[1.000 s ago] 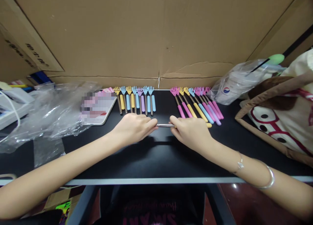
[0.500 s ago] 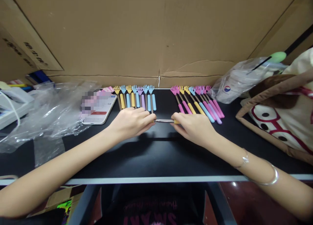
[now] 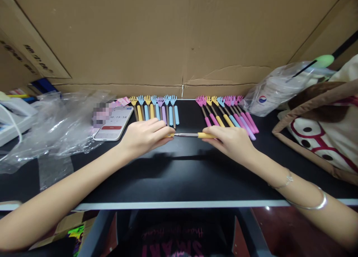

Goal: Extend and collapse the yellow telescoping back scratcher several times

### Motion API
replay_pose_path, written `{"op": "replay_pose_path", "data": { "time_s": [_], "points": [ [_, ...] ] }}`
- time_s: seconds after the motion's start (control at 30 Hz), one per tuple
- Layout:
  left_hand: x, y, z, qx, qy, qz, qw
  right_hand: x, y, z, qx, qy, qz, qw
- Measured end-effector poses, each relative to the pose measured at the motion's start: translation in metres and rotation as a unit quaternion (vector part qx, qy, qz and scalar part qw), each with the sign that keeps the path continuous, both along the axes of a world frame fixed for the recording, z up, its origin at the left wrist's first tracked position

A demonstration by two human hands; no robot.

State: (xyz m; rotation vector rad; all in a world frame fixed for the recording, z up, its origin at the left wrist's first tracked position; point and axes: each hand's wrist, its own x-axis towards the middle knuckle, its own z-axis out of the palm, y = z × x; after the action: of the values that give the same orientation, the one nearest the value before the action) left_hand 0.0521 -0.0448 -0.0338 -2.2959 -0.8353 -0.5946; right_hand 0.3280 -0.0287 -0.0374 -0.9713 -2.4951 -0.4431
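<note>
A yellow back scratcher with a metal shaft (image 3: 187, 135) is held level above the desk between both hands. My left hand (image 3: 149, 136) is closed round its left end, so the scratcher's head is hidden. On the other side my right hand (image 3: 232, 141) grips the yellow handle (image 3: 205, 135). Behind my left hand lies a row of back scratchers (image 3: 160, 110) in yellow, blue and purple, with separate handle pieces beside their shafts. A second row of back scratchers (image 3: 226, 113), in pink, yellow, blue and purple with handles on, lies behind my right hand.
Left of the rows are a phone (image 3: 113, 124) showing a timer and crumpled clear plastic bags (image 3: 67, 126). To the right stand a bagged cup (image 3: 267, 95) and a cloth bag (image 3: 316, 130). A cardboard wall (image 3: 167, 37) closes off the back of the black desk (image 3: 179, 182).
My right hand has moved slightly right along the back scratcher, and more of its yellow handle shows. My left hand has shifted a little left, still gripping the other end.
</note>
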Motion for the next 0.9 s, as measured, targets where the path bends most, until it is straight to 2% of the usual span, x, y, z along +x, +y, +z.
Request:
{"op": "replay_pose_path", "data": {
  "time_s": [0.2,0.3,0.6,0.7,0.9],
  "points": [
    [0.004,-0.001,-0.008,-0.032,-0.031,-0.001,0.999,-0.001,-0.004,-0.002,0.045,-0.010,-0.005,0.999],
    [0.005,-0.001,-0.009,-0.062,-0.037,-0.009,0.997,-0.001,-0.006,-0.002,0.040,-0.022,0.001,0.999],
    [0.005,0.003,-0.009,-0.091,-0.037,0.004,0.995,0.002,0.002,0.006,-0.084,-0.017,-0.006,0.996],
    [0.006,0.003,-0.010,-0.140,-0.033,0.009,0.990,0.006,0.005,0.012,-0.138,-0.024,-0.008,0.990],
    [0.006,0.000,-0.009,-0.228,-0.048,0.033,0.972,0.008,0.002,0.013,-0.174,-0.069,0.010,0.982]
  ]
}}
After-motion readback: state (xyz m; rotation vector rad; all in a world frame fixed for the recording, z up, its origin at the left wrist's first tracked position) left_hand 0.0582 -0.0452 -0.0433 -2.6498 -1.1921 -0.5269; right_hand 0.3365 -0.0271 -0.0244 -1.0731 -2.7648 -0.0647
